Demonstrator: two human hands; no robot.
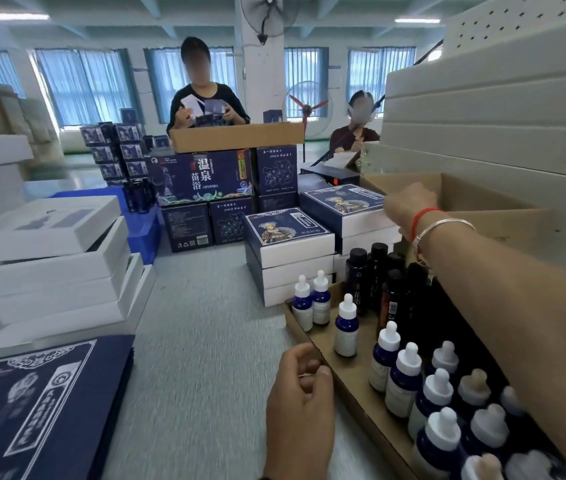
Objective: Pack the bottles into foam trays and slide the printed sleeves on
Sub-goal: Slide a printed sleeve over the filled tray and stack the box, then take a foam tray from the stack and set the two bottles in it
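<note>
left hand [300,393]: hovering low over the grey worktop [198,341], right beside the cardboard tray [350,379]. Fingers loosely curled, thumb near the fingertips, and I see nothing in the grip.
right hand [404,206]: stretched way out to the far right, at the edge of the open brown carton [475,199], just above the stacks of sleeved boxes [292,247]. I only get the back of the hand and wrist, so I honestly can't tell if the grip is open or closed on something. Red string and silver bangle on that wrist.
dropper bottles [402,379]: blue glass with white dropper caps, standing upright in the cardboard tray on my right, a few up front apart from the main cluster.
dark bottles [371,271]: taller, black caps, upright at the back of the same tray, partly under my right forearm.
foam trays [489,109]: big white stack, far right, behind the carton.
printed sleeves [42,403]: flat navy pile at bottom left of the worktop, kinda blurry.
white boxes [53,258]: messy stack on the left, above the sleeves.
background: two people working across from me behind navy printed cartons [205,178].
</note>
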